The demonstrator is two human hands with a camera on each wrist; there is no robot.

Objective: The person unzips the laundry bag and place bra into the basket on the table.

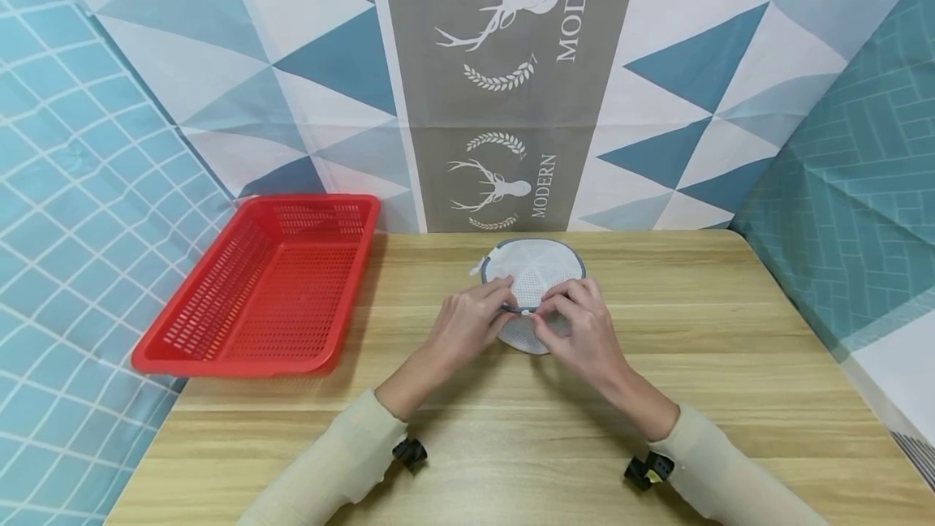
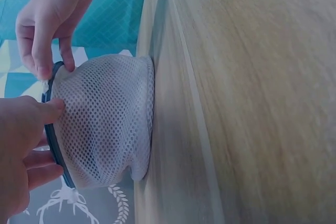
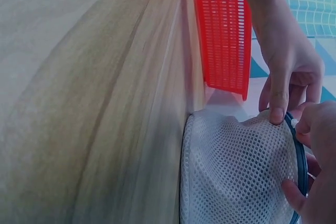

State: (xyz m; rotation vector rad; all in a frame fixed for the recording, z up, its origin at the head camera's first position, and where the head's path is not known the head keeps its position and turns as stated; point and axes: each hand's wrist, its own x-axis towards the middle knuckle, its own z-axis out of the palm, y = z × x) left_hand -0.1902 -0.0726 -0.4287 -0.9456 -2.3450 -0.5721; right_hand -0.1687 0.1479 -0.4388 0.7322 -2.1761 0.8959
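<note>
A white mesh laundry bag with a dark blue-grey zipper rim stands on the wooden table, near its back edge. In the left wrist view the mesh wall bulges between rim and tabletop. My left hand pinches the front of the rim, thumb on the outer side. Just to the right, my right hand pinches the same rim, close to a small white zipper pull. The two hands are a short gap apart. Both wrist views show fingertips on either side of the rim; some fingers are hidden behind it.
A red plastic basket with slotted walls sits at the table's left. The wooden table reaches back to a patterned cloth wall. Tiled-pattern cloths hang on the left and right sides.
</note>
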